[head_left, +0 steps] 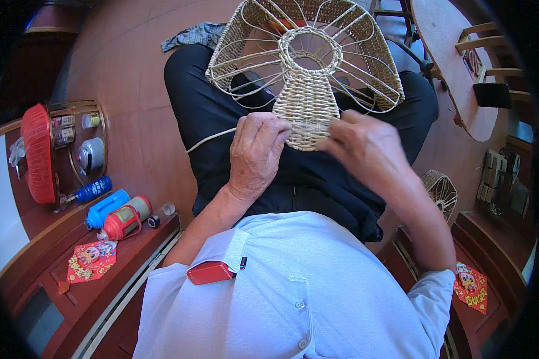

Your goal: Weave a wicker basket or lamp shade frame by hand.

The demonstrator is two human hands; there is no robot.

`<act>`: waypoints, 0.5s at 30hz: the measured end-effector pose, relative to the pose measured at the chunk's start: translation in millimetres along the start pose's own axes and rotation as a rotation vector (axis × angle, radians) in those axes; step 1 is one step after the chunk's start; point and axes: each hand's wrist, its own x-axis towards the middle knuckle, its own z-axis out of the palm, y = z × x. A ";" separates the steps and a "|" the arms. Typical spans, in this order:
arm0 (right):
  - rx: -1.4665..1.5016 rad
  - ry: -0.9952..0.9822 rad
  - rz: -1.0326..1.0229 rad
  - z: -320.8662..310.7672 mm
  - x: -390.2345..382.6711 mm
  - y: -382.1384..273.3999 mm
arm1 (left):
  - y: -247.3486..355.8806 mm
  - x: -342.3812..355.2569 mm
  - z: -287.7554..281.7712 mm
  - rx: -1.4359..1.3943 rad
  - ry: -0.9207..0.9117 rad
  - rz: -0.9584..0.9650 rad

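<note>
Reddish-brown floor (120, 96) spreads around the action, and here it all centres on the woven panel (306, 105), lower middle of the wicker piece (229, 48) lying across the black trousers (188, 84). Left hand (256, 154) at the panel's lower left edge: thumb and fingers pinched together. Right hand (365, 143) at its lower right edge: fingers curled, blurred, so whether it grips a strand, one cannot tell. Just left of the panel, a loose pale strand (211, 139) trails beyond the left hand. Above the panel sits the round ring (338, 55). Looks like working that bottom edge is the step in hand; next probably calls for the left to steady while the right draws a strand snug. Farther out, right of the panel, a smaller wicker frame (443, 190) rests.
</note>
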 end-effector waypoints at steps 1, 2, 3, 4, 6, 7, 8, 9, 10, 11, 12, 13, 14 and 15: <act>-0.087 0.012 0.000 -7.6 -6.9 9.4 | 0.8 2.4 -1.5 0.024 -0.042 0.035; -0.188 0.013 0.012 -16.6 -13.5 19.3 | 1.9 4.7 -2.6 0.048 -0.084 0.072; -0.281 0.047 0.008 -25.5 -20.6 27.9 | 2.5 7.3 -3.7 0.046 -0.084 0.070; -0.350 0.092 0.040 -32.4 -24.3 35.9 | 2.7 9.7 -4.8 0.042 -0.115 0.078; -0.431 0.166 0.122 -52.6 -31.5 52.0 | 3.6 13.6 -6.2 0.039 -0.145 0.090; -0.508 0.210 0.173 -62.7 -32.9 60.2 | 3.8 15.5 -6.1 0.027 -0.167 0.082; -0.579 0.228 0.257 -71.6 -34.2 67.7 | 4.4 16.6 -6.1 0.015 -0.191 0.073; -0.583 0.251 0.228 -81.5 -35.0 75.4 | 4.3 18.6 -5.3 0.015 -0.193 0.073; -0.577 0.348 0.257 -90.1 -35.4 82.6 | 4.0 20.9 -3.9 -0.002 -0.210 0.058; -0.580 0.430 0.354 -94.4 -37.2 87.3 | 4.2 23.0 -2.9 -0.020 -0.226 0.045; -0.568 0.448 0.290 -96.3 -39.3 91.3 | 4.8 24.6 -2.0 -0.018 -0.229 0.049; -0.449 0.518 0.321 -96.6 -41.2 94.8 | 5.9 25.8 -0.9 -0.028 -0.236 0.017; -0.339 0.598 0.314 -96.0 -44.0 97.3 | 7.0 27.2 0.2 -0.038 -0.242 -0.014; -0.209 0.603 0.342 -93.3 -42.5 101.1 | 8.3 27.9 1.5 -0.038 -0.246 -0.013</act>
